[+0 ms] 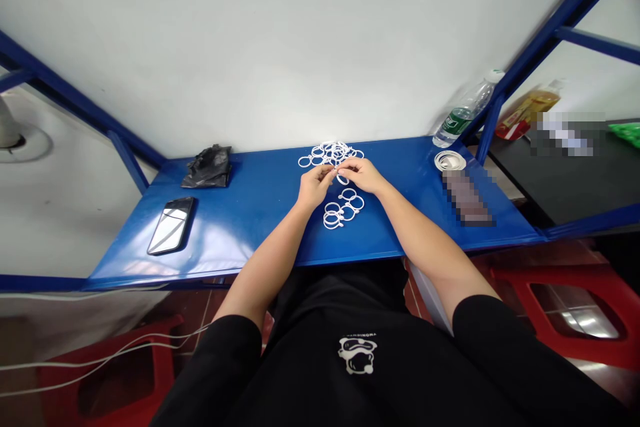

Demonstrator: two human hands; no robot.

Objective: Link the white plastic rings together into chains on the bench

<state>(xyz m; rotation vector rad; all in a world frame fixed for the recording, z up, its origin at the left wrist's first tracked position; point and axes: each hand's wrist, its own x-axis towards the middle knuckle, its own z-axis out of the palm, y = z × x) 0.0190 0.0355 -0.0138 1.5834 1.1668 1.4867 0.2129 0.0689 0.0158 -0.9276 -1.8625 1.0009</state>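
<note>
My left hand and my right hand meet above the blue tabletop, fingertips pinched together around a white ring with a small knob. The ring hangs just below the fingers, and the exact grip is partly hidden. Behind my hands lies a pile of similar white rings, overlapping each other near the wall. Closer to me, a smaller group of white rings rests on the table, several of them touching or overlapping.
On the left are a crumpled black plastic bag and a phone. A water bottle leans at the back right, near a coiled white strap or cable. Blue metal frame bars flank the table. Red stools stand below.
</note>
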